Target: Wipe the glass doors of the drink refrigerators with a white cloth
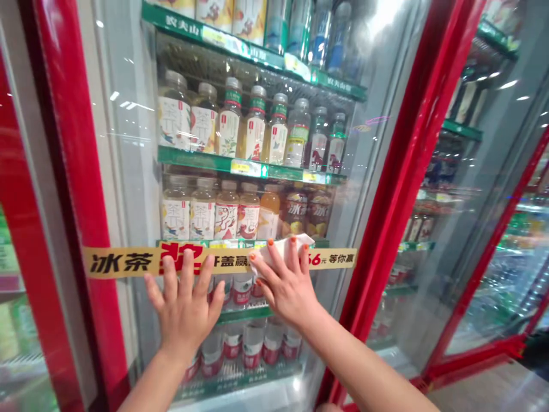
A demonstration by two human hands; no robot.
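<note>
My left hand (185, 304) lies flat on the glass door (128, 171) of a drinks fridge, fingers spread, holding nothing. Its fingertips touch a yellow banner sticker (120, 262) with red and black lettering that runs across the glass. My right hand (288, 281) presses a white cloth (286, 247) against the glass over the same sticker, fingers stretched across the cloth. The nails are painted orange. Behind the glass stand rows of bottled tea and juice (223, 212) on green shelves.
The door has a red frame (68, 171) on the left and a red post (403, 171) on the right. Another glass-door fridge (480, 229) stands to the right. Small red-labelled bottles (253, 343) fill the lower shelves.
</note>
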